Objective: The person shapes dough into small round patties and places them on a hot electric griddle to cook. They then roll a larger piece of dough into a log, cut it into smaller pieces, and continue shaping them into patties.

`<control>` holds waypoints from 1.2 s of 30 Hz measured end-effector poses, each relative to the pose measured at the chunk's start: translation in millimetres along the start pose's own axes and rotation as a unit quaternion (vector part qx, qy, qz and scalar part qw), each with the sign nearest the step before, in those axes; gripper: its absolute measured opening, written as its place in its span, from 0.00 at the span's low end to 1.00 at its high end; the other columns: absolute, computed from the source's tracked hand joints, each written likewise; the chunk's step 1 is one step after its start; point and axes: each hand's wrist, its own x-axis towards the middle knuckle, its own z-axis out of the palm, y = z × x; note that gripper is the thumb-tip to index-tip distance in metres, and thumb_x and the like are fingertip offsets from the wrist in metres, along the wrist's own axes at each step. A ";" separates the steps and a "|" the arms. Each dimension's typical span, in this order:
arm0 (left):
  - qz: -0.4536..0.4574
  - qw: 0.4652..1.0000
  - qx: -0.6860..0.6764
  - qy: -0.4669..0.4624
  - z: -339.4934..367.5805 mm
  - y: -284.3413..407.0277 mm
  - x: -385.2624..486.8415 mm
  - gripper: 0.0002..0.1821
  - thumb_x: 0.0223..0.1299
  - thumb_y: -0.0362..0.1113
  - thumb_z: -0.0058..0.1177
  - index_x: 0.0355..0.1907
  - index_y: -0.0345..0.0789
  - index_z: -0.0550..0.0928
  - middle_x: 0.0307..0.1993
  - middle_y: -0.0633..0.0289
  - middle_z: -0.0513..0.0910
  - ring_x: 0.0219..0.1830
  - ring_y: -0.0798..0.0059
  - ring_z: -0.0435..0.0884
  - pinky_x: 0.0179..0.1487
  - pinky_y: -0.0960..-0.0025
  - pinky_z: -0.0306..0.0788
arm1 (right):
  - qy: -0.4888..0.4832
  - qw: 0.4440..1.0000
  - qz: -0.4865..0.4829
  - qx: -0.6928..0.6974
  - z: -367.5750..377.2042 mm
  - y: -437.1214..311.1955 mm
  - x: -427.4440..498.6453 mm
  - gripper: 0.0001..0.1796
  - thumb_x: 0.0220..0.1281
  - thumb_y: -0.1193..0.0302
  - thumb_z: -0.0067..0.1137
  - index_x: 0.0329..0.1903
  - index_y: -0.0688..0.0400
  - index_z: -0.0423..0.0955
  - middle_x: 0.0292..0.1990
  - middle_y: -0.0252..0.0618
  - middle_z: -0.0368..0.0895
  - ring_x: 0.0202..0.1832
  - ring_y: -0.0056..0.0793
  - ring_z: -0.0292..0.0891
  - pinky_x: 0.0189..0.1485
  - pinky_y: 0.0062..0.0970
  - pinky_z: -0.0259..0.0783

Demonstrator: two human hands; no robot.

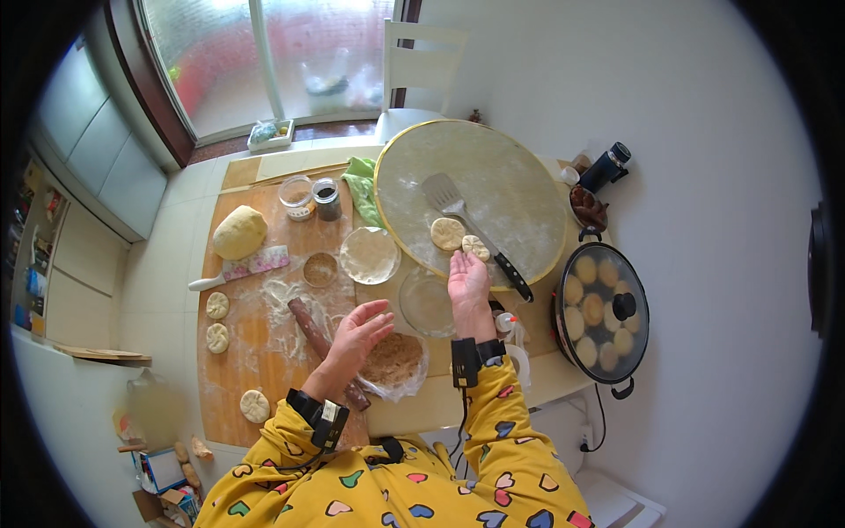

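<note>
My right hand (469, 280) is at the near edge of a round floured tray (409, 171), its fingertips at a small pleated dough bun (475, 247); whether they grip it I cannot tell. A flatter dough round (447, 234) lies beside that bun, and a slotted metal spatula (445, 195) rests on the tray. My left hand (363, 330) hovers with nothing in it, fingers apart, over the wooden rolling pin (310, 327) and beside a bowl of brown crumbly filling (396, 360). Three pleated buns (218, 305) sit on the wooden board (231, 383).
Left on the board are a large dough lump (239, 232) and a cleaver (256, 262). Jars (327, 199) and a bowl of flour (370, 255) stand further in. At right, a lidded electric pan (602, 313) holds several round cakes, near a dark flask (605, 167).
</note>
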 end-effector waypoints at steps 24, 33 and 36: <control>-0.005 1.000 -0.008 0.022 -13.6 -1.0 -14.5 0.21 0.69 0.32 0.56 0.62 0.30 0.72 0.55 0.59 0.76 0.57 0.72 0.78 0.62 0.70 0.74 | -0.006 0.346 -0.516 -0.784 32.6 12.0 -9.8 0.09 0.56 0.67 0.64 0.40 0.46 0.87 0.64 0.33 0.72 0.64 0.39 0.65 0.63 0.41 0.64; -0.014 1.000 -0.017 0.012 -16.9 -5.2 -17.1 0.20 0.70 0.32 0.55 0.61 0.30 0.72 0.54 0.60 0.77 0.56 0.73 0.78 0.62 0.70 0.74 | -0.090 0.401 -0.399 -0.820 37.4 -111.5 -48.6 0.24 0.53 0.63 0.66 0.54 0.54 0.81 0.57 0.47 0.78 0.59 0.44 0.74 0.63 0.39 0.69; -0.023 1.000 -0.007 0.005 -14.2 -7.7 -13.7 0.19 0.70 0.32 0.55 0.60 0.30 0.73 0.53 0.60 0.77 0.55 0.73 0.79 0.62 0.71 0.74 | -0.066 0.394 -0.212 -0.892 18.5 -155.7 -32.6 0.24 0.54 0.62 0.65 0.53 0.59 0.79 0.54 0.51 0.79 0.56 0.47 0.76 0.60 0.38 0.71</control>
